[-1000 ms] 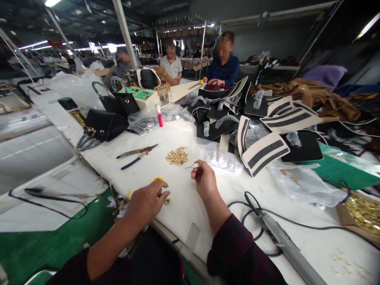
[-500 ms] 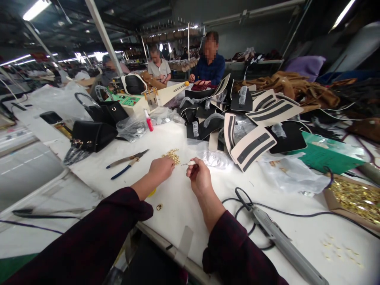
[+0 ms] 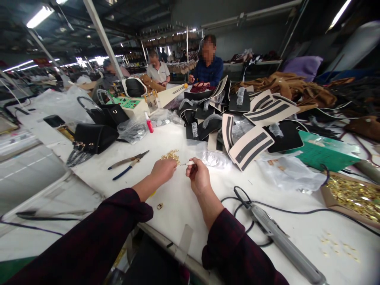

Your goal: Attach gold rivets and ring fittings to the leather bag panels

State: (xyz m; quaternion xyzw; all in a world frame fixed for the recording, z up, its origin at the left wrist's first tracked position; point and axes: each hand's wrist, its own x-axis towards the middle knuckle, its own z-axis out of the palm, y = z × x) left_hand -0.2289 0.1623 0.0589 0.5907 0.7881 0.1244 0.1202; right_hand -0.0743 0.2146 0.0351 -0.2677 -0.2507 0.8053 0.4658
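Observation:
My right hand [image 3: 200,176] is closed round a small white-handled tool [image 3: 190,162] whose thin metal tip points left. That tip is close to the fingertips of my left hand [image 3: 164,171], which are pinched together. Whatever lies between those left fingers is too small or hidden to make out. Just beyond my left hand is a small pile of gold metal fittings [image 3: 170,154]. A single gold fitting [image 3: 160,206] lies on the white table [image 3: 175,227] near its front edge, below my left wrist.
Pliers [image 3: 128,164] lie to the left, near black handbags [image 3: 94,136]. A red bottle [image 3: 149,123] stands behind. Striped panels [image 3: 251,147] are heaped at the back right. On the right are a grey corded tool [image 3: 280,235] and a box of gold pieces [image 3: 354,194]. Co-workers sit beyond.
My left hand has shifted slightly right, closer to the tool's tip. My right hand keeps its grip, almost unmoved. The whole view has tilted a little.

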